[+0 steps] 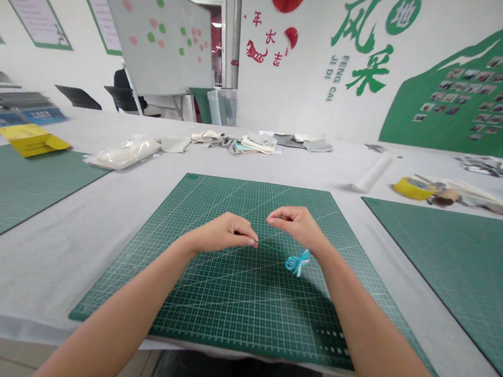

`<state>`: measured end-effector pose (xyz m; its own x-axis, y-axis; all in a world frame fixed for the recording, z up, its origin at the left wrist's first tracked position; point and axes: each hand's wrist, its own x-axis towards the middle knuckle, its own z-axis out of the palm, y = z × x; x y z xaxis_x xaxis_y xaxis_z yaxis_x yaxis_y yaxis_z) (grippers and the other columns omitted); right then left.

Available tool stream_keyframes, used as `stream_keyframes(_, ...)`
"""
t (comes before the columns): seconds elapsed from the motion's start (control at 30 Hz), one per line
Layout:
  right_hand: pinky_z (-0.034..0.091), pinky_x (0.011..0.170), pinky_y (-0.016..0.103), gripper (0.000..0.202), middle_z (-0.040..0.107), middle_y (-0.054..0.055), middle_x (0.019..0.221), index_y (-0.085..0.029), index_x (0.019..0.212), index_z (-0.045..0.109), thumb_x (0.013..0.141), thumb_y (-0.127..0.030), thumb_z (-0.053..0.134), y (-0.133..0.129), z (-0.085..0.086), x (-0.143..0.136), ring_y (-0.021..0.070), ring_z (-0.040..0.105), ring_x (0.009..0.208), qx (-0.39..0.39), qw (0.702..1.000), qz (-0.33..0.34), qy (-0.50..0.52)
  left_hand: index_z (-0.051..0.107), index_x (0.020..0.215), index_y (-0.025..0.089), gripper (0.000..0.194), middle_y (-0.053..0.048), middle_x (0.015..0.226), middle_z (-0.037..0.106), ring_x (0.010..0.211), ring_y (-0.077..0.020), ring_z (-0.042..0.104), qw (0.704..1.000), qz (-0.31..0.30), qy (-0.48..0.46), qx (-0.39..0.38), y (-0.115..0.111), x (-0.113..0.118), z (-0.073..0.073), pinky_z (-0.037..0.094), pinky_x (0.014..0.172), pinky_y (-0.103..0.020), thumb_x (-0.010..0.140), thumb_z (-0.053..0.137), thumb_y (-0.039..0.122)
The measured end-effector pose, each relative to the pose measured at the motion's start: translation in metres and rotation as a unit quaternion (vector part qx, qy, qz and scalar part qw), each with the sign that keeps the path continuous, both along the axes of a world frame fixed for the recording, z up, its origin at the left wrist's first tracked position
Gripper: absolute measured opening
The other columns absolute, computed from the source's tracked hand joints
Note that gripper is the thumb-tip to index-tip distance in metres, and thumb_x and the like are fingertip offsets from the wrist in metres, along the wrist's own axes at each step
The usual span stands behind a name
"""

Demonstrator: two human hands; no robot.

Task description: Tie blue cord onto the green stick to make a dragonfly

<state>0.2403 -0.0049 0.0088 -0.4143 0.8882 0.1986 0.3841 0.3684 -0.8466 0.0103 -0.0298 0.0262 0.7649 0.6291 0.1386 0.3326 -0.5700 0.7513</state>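
My left hand [229, 233] is closed in a pinch over the middle of the green cutting mat [225, 302]. Between its thumb and fingertips is the end of a thin green stem [273, 247]. The stem runs to the right and carries a small blue-and-white flower-like ornament [298, 263], which hangs just over the mat near my right wrist. Slightly higher and to the right, my right hand [295, 221] has its thumb and fingertips pressed together, apart from the left. Whatever sits in that pinch, if anything, is too small to see.
More cutting mats lie at the left [25, 188] and right [454, 274]. Across the table are a plastic-wrapped bundle [126, 151], a yellow folded card [33, 140], fabric pieces [255, 144], a white roll [373, 172] and a yellow tape roll [414, 188].
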Motion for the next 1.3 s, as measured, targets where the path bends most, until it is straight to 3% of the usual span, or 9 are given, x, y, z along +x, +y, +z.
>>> stream_keyframes(0.13,0.03,0.051,0.024,0.024,0.051,-0.003,0.057,-0.016,0.073,0.069,0.07,-0.039,0.069,0.002,-0.004,-0.003,0.0081,0.038,0.052,-0.083,0.993,0.005,0.078,0.073,0.087,0.019,0.021,-0.003,0.084,0.068,0.077,-0.0128,0.058,0.997,0.024,-0.058,-0.051,-0.002,-0.001,0.005,0.042,0.071,-0.023,0.084,0.055,0.029)
stream_keyframes(0.3,0.028,0.049,0.024,0.022,0.049,-0.004,0.054,-0.017,0.075,0.068,0.07,-0.038,0.069,0.0,-0.012,-0.014,0.0085,0.036,0.049,-0.103,0.988,-0.021,0.113,0.072,0.086,0.017,0.023,0.0,0.065,0.058,0.057,-0.0094,0.044,0.966,0.167,-0.147,-0.132,0.0,0.001,0.0,0.032,0.053,-0.022,0.081,0.057,0.035)
stream_keyframes(0.43,0.03,0.053,0.025,0.02,0.05,-0.003,0.058,-0.017,0.074,0.069,0.074,-0.037,0.066,-0.002,-0.019,-0.02,0.0092,0.038,0.053,-0.04,0.996,-0.025,0.079,0.071,0.088,0.015,0.027,0.005,0.05,0.038,0.046,-0.0065,0.026,0.919,0.264,-0.224,-0.189,0.007,0.002,-0.009,0.017,0.045,-0.022,0.078,0.061,0.039)
stream_keyframes(0.57,0.03,0.052,0.024,0.019,0.049,-0.004,0.054,-0.017,0.075,0.07,0.079,-0.034,0.062,-0.008,-0.018,-0.026,0.0095,0.039,0.052,0.037,0.999,-0.028,0.019,0.071,0.087,0.014,0.027,0.005,0.054,0.039,0.044,-0.0048,0.024,0.897,0.306,-0.248,-0.202,0.011,0.002,-0.014,0.013,0.043,-0.022,0.075,0.063,0.038)
stream_keyframes(0.73,0.032,0.054,0.023,0.015,0.058,-0.003,0.058,-0.019,0.078,0.07,0.083,-0.027,0.059,-0.021,-0.009,-0.032,0.0093,0.046,0.052,0.114,0.992,-0.03,-0.042,0.071,0.085,0.013,0.028,0.005,0.052,0.04,0.043,-0.0048,0.025,0.888,0.33,-0.248,-0.205,0.011,0.004,-0.015,0.013,0.042,-0.022,0.073,0.064,0.037)
stream_keyframes(0.9,0.036,0.058,0.023,0.015,0.066,-0.002,0.068,-0.021,0.08,0.069,0.086,-0.025,0.055,-0.026,-0.006,-0.033,0.0103,0.054,0.058,0.174,0.982,-0.018,-0.071,0.073,0.081,0.013,0.023,0.001,0.055,0.055,0.047,-0.0074,0.037,0.9,0.361,-0.201,-0.142,0.011,0.006,-0.016,0.026,0.045,-0.022,0.073,0.062,0.032)
stream_keyframes(1.07,0.041,0.066,0.025,0.017,0.07,0.0,0.079,-0.022,0.084,0.068,0.088,-0.024,0.051,-0.029,-0.004,-0.032,0.0136,0.062,0.071,0.213,0.974,-0.027,-0.077,0.073,0.079,0.017,0.023,-0.002,0.074,0.07,0.07,-0.0155,0.058,0.929,0.345,-0.133,-0.028,0.013,0.005,-0.02,0.042,0.065,-0.027,0.077,0.057,0.033)
stream_keyframes(1.17,0.043,0.07,0.027,0.019,0.071,0.001,0.084,-0.023,0.086,0.068,0.089,-0.026,0.049,-0.03,-0.002,-0.031,0.0157,0.064,0.076,0.243,0.965,-0.037,-0.09,0.073,0.08,0.018,0.024,-0.002,0.079,0.072,0.079,-0.0182,0.062,0.938,0.334,-0.094,0.02,0.012,0.005,-0.021,0.043,0.072,-0.028,0.08,0.055,0.033)
stream_keyframes(1.3,0.044,0.075,0.029,0.023,0.072,0.003,0.088,-0.022,0.091,0.069,0.091,-0.026,0.046,-0.031,-0.001,-0.028,0.0175,0.064,0.082,0.294,0.949,-0.061,-0.1,0.073,0.083,0.021,0.023,-0.001,0.08,0.071,0.076,-0.0173,0.062,0.941,0.319,-0.026,0.109,0.006,0.008,-0.019,0.042,0.071,-0.028,0.084,0.051,0.03)
